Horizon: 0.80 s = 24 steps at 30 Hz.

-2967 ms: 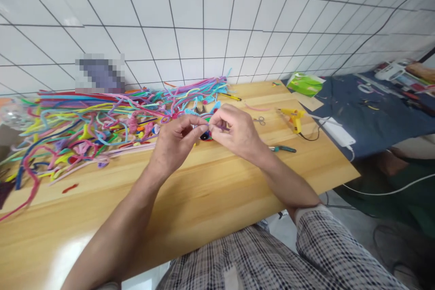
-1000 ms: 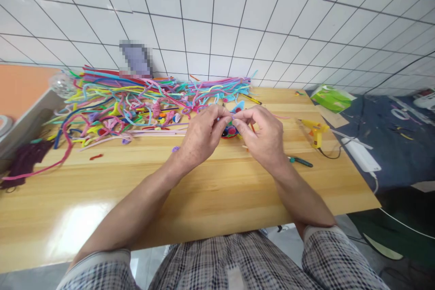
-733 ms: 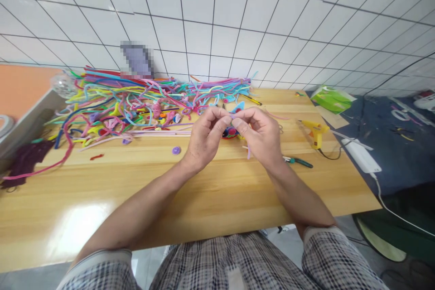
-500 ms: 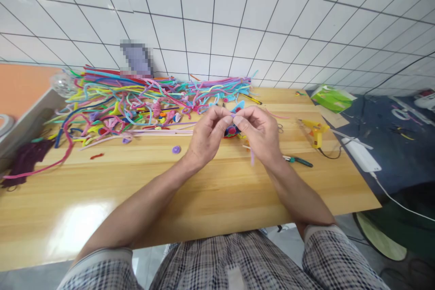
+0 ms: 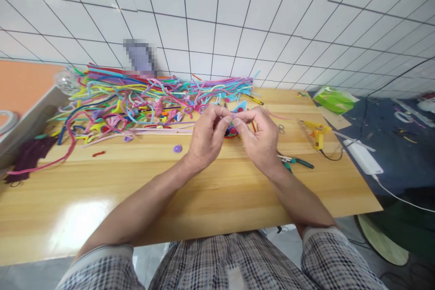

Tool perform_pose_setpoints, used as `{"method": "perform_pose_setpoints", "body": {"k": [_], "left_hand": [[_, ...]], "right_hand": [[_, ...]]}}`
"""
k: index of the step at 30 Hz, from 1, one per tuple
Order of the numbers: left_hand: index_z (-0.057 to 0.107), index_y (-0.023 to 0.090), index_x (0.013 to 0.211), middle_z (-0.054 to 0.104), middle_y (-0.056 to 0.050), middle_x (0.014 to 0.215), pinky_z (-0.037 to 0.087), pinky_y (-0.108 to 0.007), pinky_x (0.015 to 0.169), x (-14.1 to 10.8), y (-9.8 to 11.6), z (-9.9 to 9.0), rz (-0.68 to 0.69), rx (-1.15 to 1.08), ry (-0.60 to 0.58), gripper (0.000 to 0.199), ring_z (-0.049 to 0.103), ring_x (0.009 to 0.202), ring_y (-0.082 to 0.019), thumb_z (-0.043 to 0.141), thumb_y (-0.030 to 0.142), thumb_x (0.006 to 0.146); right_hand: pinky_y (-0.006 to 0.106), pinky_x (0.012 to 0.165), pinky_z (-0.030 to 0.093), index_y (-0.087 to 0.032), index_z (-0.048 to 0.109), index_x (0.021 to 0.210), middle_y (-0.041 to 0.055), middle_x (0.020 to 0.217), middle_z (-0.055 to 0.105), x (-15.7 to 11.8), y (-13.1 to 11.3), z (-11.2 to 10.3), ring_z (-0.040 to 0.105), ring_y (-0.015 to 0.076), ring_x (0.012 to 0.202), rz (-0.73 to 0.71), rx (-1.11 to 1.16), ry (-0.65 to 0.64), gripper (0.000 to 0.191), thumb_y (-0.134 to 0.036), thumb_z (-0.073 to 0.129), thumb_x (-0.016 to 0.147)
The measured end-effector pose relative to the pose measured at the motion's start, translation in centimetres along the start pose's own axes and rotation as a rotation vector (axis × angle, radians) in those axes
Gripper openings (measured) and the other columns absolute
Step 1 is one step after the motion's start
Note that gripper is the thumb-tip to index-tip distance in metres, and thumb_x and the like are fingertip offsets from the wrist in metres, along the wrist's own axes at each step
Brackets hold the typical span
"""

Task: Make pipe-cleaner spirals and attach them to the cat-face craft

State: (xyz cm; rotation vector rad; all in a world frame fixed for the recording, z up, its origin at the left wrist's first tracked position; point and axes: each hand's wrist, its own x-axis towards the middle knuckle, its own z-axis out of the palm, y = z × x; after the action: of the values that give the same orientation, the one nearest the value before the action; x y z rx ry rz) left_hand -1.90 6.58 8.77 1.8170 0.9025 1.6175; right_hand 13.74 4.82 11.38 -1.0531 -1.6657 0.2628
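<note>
Above the middle of the table, my left hand (image 5: pixel 210 138) and my right hand (image 5: pixel 261 138) meet with thumbs and fingertips pinched together. Between the tips shows a bit of purple pipe cleaner (image 5: pixel 234 116), mostly covered by the fingers. Behind and below them sits a dark, multicoloured fuzzy piece (image 5: pixel 232 131), partly hidden. A coiled purple pipe-cleaner piece (image 5: pixel 177 148) lies to the left of my left hand. Beside my right wrist are green-handled pliers (image 5: pixel 302 163), partly covered by the forearm.
A tangled heap of coloured pipe cleaners (image 5: pixel 136 95) spreads along the tiled wall at the back left. On the right stand a yellow glue gun (image 5: pixel 317 133) and a white power strip (image 5: pixel 364 156). Small scissors (image 5: pixel 281 129) lie behind my right hand. A green packet (image 5: pixel 335 99) is at the back right.
The purple strand that hung below my right hand no longer shows. My fingertips stay pinched together, with the right hand slightly turned. The whole view has shifted a little.
</note>
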Motion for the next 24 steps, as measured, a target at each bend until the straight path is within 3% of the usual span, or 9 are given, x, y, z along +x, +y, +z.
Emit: {"method": "perform_pose_setpoints", "body": {"k": [6,10,14,17,20,24], "left_hand": [[0.059,0.024,0.098,0.057,0.003,0.078,0.046,-0.027,0.061,-0.2,-0.2,0.7,-0.207,-0.289,-0.015,0.041,0.049,0.064,-0.013,0.064,0.064,0.105],[0.062,0.022,0.095,0.056,0.003,0.075,0.044,-0.028,0.06,0.6,-0.4,0.1,-0.19,-0.267,-0.102,0.042,0.047,0.062,-0.012,0.067,0.063,0.104],[0.063,0.022,0.094,0.062,0.0,0.082,0.047,-0.029,0.067,0.5,-0.3,0.1,-0.094,-0.15,-0.05,0.041,0.053,0.071,-0.014,0.066,0.061,0.105],[0.06,0.024,0.097,0.057,0.003,0.078,0.047,-0.028,0.063,0.0,-0.4,0.8,-0.176,-0.259,0.007,0.038,0.05,0.065,-0.013,0.065,0.06,0.106],[0.06,0.024,0.099,0.054,0.005,0.075,0.046,-0.027,0.058,0.0,-0.5,0.8,-0.22,-0.327,-0.028,0.034,0.047,0.06,-0.012,0.065,0.057,0.106],[0.066,0.022,0.098,0.066,0.0,0.083,0.05,-0.03,0.07,1.1,-0.5,-0.7,-0.032,-0.029,-0.133,0.024,0.059,0.073,-0.015,0.067,0.045,0.106]], "right_hand": [[0.03,0.066,0.056,-0.024,0.075,0.092,-0.0013,0.08,0.074,0.4,0.7,0.0,0.064,0.0149,0.07,0.24,0.258,-0.114,0.027,-0.05,0.076,0.099],[0.031,0.073,0.055,-0.024,0.074,0.087,-0.0014,0.081,0.074,0.9,0.8,-0.6,0.065,0.0153,0.074,0.154,0.196,-0.091,0.021,-0.041,0.077,0.098],[0.032,0.077,0.056,-0.024,0.074,0.089,-0.0005,0.086,0.075,0.5,0.7,-0.3,0.067,0.0158,0.078,0.126,0.16,-0.084,0.019,-0.039,0.075,0.1],[0.032,0.075,0.056,-0.024,0.073,0.097,0.0001,0.091,0.075,-0.1,1.0,0.5,0.067,0.0156,0.078,0.171,0.222,-0.07,0.02,-0.044,0.072,0.102],[0.031,0.073,0.054,-0.024,0.071,0.098,-0.0001,0.09,0.074,-0.1,1.4,0.6,0.065,0.0153,0.076,0.151,0.203,-0.065,0.018,-0.041,0.07,0.103],[0.032,0.073,0.051,-0.024,0.069,0.09,0.0004,0.086,0.071,0.7,1.2,-0.5,0.062,0.017,0.077,-0.008,-0.019,-0.093,0.014,-0.031,0.068,0.102]]}}
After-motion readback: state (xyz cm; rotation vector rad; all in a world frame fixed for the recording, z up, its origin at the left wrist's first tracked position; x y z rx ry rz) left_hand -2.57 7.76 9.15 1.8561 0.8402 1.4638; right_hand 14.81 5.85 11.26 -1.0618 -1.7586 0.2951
